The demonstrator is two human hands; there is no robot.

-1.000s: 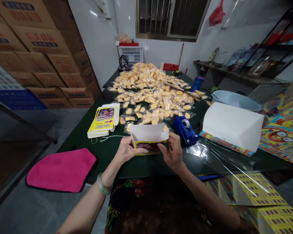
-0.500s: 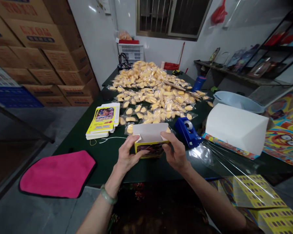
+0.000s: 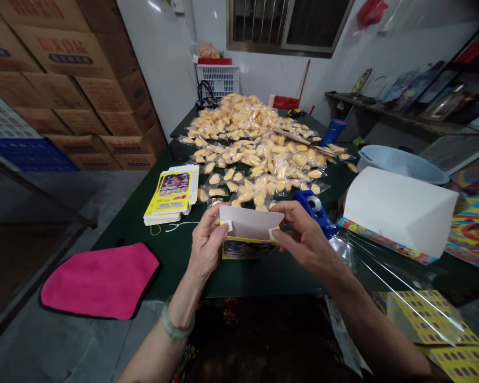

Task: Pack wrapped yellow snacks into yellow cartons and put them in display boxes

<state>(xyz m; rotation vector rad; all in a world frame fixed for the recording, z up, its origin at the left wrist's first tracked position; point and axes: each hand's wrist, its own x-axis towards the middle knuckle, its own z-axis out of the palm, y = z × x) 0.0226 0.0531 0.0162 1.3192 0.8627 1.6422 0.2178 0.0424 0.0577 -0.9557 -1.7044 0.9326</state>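
Between my hands is a small yellow cardboard box (image 3: 249, 249) with a printed front and its white top flap standing up. My left hand (image 3: 207, 239) grips its left end, thumb on the small side flap. At the right end, my right hand (image 3: 303, 234) has its thumb at the other side flap and its fingers behind the box. Beyond it lies a big heap of individually wrapped yellow pieces (image 3: 259, 154). Left of my hands is a stack of flattened yellow boxes (image 3: 171, 194). A blue tape dispenser (image 3: 315, 213) stands just past my right hand.
On the right are an open white-lined carton (image 3: 399, 213), clear plastic film (image 3: 383, 266) and a light blue basin (image 3: 403, 165). A pink cloth-like piece (image 3: 99, 282) hangs over the table's left edge. Brown cartons (image 3: 64, 53) are stacked at the left wall.
My fingers have shifted on the box: the right hand now reaches behind its right end and the left thumb presses the left side flap. The view has turned slightly.
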